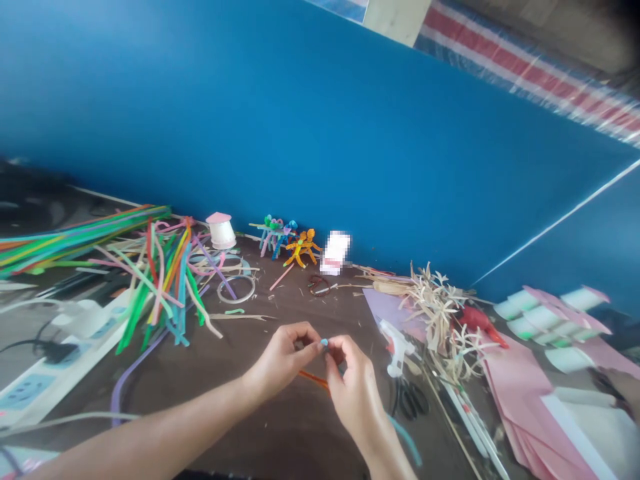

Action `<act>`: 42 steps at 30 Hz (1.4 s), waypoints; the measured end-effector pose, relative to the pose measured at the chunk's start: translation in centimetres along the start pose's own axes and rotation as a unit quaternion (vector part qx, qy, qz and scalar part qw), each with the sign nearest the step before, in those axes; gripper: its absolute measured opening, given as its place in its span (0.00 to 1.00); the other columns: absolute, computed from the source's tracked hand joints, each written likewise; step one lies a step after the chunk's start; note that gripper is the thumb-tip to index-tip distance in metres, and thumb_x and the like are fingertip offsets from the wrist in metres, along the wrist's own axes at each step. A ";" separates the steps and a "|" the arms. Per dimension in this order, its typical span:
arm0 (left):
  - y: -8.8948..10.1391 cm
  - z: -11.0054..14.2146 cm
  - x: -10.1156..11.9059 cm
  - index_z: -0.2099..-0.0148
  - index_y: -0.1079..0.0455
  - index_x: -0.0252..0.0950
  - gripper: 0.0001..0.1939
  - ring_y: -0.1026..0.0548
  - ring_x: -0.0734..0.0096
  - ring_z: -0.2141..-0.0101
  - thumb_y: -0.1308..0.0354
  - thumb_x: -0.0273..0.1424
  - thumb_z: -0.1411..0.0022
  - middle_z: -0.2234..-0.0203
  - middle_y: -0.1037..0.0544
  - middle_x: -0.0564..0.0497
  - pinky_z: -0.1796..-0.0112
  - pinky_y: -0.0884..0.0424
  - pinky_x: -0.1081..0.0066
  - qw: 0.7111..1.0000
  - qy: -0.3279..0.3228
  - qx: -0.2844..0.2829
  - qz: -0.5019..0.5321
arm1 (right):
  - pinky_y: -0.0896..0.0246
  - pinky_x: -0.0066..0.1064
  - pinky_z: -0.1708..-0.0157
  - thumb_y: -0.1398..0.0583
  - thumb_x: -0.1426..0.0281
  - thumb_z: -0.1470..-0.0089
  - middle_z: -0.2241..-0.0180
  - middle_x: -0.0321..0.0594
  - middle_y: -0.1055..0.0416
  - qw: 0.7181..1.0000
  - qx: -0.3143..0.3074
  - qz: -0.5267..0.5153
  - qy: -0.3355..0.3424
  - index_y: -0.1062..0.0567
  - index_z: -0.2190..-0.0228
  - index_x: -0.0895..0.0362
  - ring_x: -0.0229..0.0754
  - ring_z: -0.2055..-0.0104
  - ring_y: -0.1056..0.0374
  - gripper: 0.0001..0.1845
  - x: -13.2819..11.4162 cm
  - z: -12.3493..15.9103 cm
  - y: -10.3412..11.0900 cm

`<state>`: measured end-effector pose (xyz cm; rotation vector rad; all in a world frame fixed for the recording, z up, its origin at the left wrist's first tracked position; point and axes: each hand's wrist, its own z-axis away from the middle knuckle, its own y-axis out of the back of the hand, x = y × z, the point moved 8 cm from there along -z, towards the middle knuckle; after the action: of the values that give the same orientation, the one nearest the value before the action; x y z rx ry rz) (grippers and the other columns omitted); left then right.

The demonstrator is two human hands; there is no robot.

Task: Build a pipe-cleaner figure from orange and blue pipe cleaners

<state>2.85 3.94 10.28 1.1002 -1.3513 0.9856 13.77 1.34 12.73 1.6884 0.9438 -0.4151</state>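
Note:
My left hand (285, 357) and my right hand (350, 377) meet above the dark table, both closed with fingertips pinched together. Between them is a small light-blue curl of pipe cleaner (325, 343); most of it is hidden by the fingers. A light-blue length of pipe cleaner (407, 440) shows beyond my right wrist, and I cannot tell whether it joins the curl. An orange pipe cleaner (314, 379) lies just below my fingers, partly covered by my right hand.
Pipe cleaners in many colours (165, 273) and a power strip (65, 360) lie left. Small pipe-cleaner figures (301, 248) and a pink-roofed white cup (221, 231) stand by the blue wall. Rightward are a glue gun (397, 350), scissors (413, 399) and pink sheets (520, 393).

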 end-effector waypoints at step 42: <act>0.9 -0.4 0.4 0.75 0.31 0.31 0.09 0.36 0.77 0.77 0.46 0.31 0.47 0.80 0.31 0.54 0.75 0.42 0.77 0.987 -0.057 0.002 -0.151 | 0.50 0.24 0.75 0.48 0.72 0.49 0.78 0.36 0.31 0.998 -0.065 0.018 -0.017 0.30 0.76 0.55 0.37 0.77 0.38 0.08 0.5 -0.6 -0.5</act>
<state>2.08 4.48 10.73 1.3359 -1.2270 0.7130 13.56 2.10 12.27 1.5725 0.8951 -0.3510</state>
